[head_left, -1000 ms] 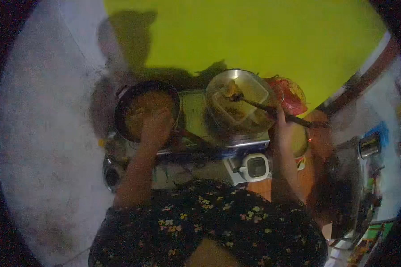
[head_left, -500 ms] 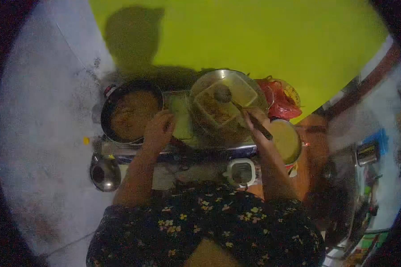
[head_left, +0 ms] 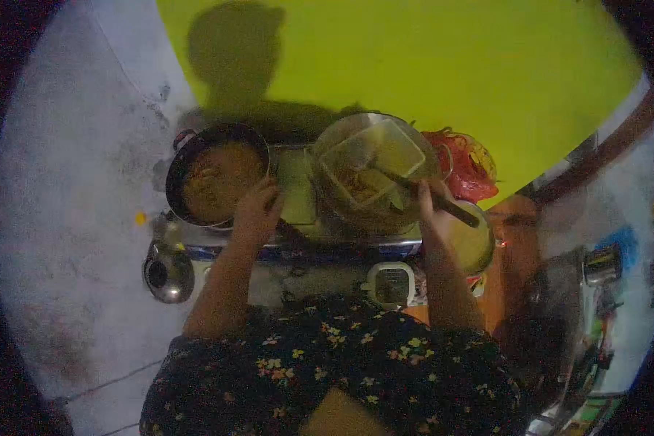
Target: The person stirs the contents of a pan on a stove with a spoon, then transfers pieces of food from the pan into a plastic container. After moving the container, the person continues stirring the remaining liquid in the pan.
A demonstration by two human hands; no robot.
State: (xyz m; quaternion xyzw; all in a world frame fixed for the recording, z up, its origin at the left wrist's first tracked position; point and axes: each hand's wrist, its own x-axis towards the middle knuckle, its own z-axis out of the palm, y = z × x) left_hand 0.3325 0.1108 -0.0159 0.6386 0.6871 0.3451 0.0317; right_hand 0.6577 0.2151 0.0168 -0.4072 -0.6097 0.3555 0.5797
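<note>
Right hand (head_left: pixel 434 211) holds one spoon (head_left: pixel 407 182) (one pan (head_left: pixel 179 171) by left hand (head_left: pixel 256 208)).

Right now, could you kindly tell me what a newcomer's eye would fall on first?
Probably the bright green wall, with a dark shadow on its left part. Below, the right hand holds a spoon over a clear tub, with a red bag to the right. The left hand is at the edge of the pan.

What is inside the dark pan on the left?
Orange-brown food spreads across the pan; it is too dim to tell what kind. The food covers the bottom beneath it, and the left hand hides part of the near right edge.
</note>
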